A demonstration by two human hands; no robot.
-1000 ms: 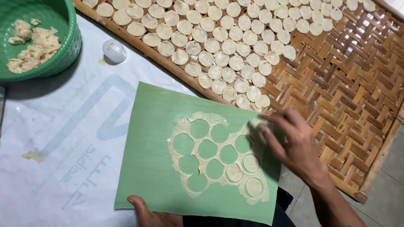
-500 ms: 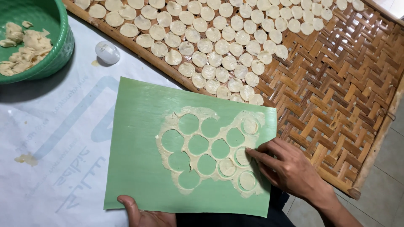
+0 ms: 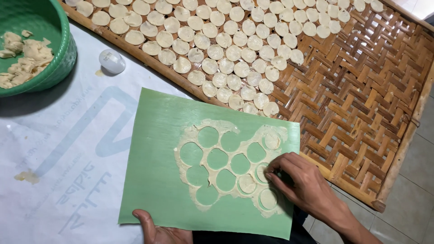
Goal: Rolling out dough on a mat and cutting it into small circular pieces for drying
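Dough sheet [image 3: 205,178], thin and pale, lies flat on the green mat [image 3: 158,180] in front of me, most of it already punched with round holes where green shows through. A few cut dough rounds [image 3: 247,183] are left in the sheet along its right side. My right hand [image 3: 300,185] rests on that right side, fingertips [image 3: 271,175] bent down and pressing at the edge of one round there; whether they have pinched it I cannot tell, the fingers cover the spot. My left hand [image 3: 156,228] sits at the near edge of the mat, thumb lying on top of the green surface, rest of the hand out of view below the frame, so the grip cannot be judged. The hands are well apart, one on each side of the sheet.

Beyond the mat, woven bamboo tray [image 3: 370,113] holds rows of finished rounds [image 3: 217,40] packed close across its far left part. Green bowl [image 3: 58,49] at upper left holds dough scraps [image 3: 22,58]. Small white cap [image 3: 111,61] stands on the white printed sheet [image 3: 58,149] between bowl and tray
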